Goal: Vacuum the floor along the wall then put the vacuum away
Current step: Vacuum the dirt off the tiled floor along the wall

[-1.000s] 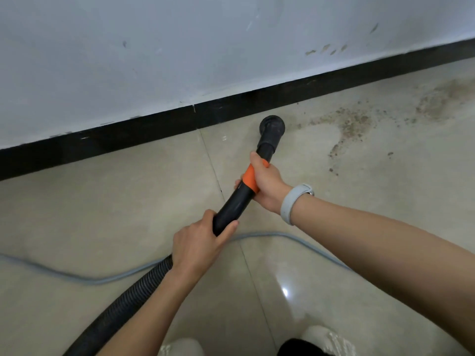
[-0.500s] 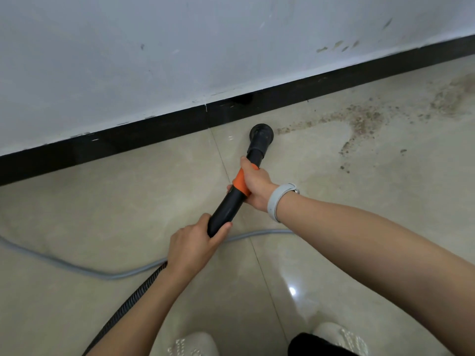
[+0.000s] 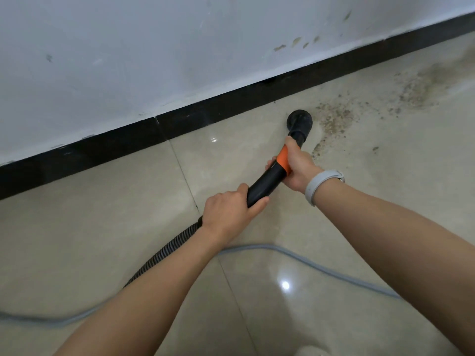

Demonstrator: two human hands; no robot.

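Both hands grip wand (image 3: 267, 182): right hand (image 3: 298, 168) on orange collar, left hand (image 3: 228, 214) lower. Nozzle (image 3: 299, 120) centre-right by baseboard (image 3: 102, 150); dirt (image 3: 334, 119) lies right of it, nearer my right hand, I judge.

Even, soft daylight-like brightness, no hard shadows. A small white glare spot sits on the glossy floor tile (image 3: 285, 285), a fainter one near the baseboard (image 3: 213, 140). Wide-angle bend tilts the baseboard line; slight softness toward frame edges
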